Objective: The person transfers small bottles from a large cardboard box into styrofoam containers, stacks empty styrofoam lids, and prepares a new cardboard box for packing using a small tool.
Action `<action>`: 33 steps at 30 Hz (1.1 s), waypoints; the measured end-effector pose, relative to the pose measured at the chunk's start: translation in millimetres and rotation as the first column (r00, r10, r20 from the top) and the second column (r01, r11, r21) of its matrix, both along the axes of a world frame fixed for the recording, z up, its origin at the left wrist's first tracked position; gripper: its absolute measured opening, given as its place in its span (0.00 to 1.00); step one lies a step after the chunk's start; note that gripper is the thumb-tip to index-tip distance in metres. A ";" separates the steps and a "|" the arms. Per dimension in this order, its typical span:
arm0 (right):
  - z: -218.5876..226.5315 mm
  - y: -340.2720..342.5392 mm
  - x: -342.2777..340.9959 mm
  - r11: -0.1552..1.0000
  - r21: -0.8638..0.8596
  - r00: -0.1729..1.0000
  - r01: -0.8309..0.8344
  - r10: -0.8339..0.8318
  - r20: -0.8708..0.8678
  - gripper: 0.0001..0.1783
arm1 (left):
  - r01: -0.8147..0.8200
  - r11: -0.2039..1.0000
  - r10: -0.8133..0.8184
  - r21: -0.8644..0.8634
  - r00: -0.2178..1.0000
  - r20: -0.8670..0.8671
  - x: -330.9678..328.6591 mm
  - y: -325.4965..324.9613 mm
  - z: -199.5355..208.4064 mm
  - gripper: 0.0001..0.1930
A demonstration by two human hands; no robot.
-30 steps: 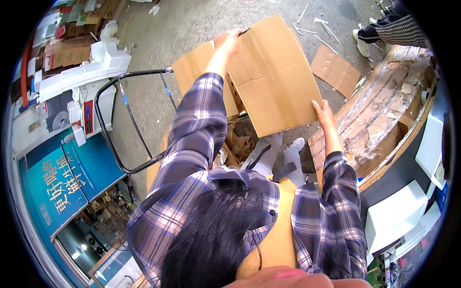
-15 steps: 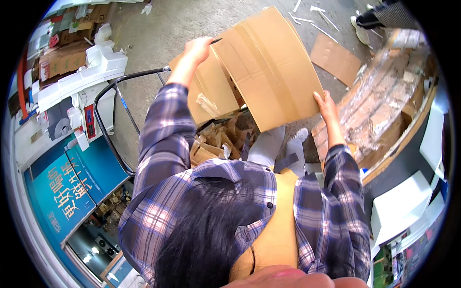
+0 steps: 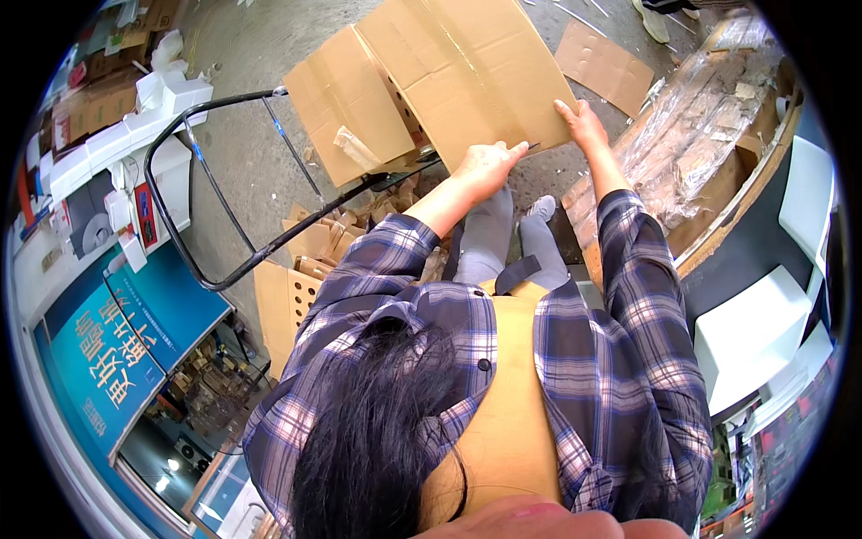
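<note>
While the right hand (image 3: 588,135) grips the near right corner of a large brown box (image 3: 476,72), its thumb pressed at the edge and the other fingers curled close, the left hand (image 3: 480,171) lies against the box's near edge with its fingers closed around a thin dark tool (image 3: 533,145), whose tip points rightward toward the other hand. How far the right fingers reach beneath the cardboard cannot be told. The box is out in front of the person, tilted, its top running to the picture's upper edge and a band of tape (image 3: 449,45) crossing its upper face. Just beside it on the left is a second carton (image 3: 337,108), with a pale loose strip (image 3: 356,150) on its lower part; a row of dark holes shows between the two. A black rail (image 3: 296,231) bends around from the left and passes below that carton, near brown scraps (image 3: 328,241) and a carton with holes (image 3: 292,296). On the concrete floor beyond the right hand lies a flat brown sheet (image 3: 603,67), and nearer, along the right side, a stack in clear wrap (image 3: 669,148). White boxes (image 3: 754,328) stand farther right; a teal sign (image 3: 135,341) is at the left.
</note>
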State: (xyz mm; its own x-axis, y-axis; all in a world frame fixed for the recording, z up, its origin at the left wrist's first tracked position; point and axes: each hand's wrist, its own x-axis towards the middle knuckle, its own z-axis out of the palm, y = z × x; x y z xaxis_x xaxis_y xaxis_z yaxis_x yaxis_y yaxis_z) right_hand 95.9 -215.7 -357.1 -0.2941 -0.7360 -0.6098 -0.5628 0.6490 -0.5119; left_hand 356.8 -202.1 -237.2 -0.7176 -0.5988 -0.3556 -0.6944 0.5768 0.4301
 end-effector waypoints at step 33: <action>100.9 -167.8 144.3 -0.167 -0.112 -0.088 -0.980 0.857 -0.507 0.08 | -0.311 0.916 0.153 -0.253 0.855 -0.495 80.9 -150.9 -35.4 0.18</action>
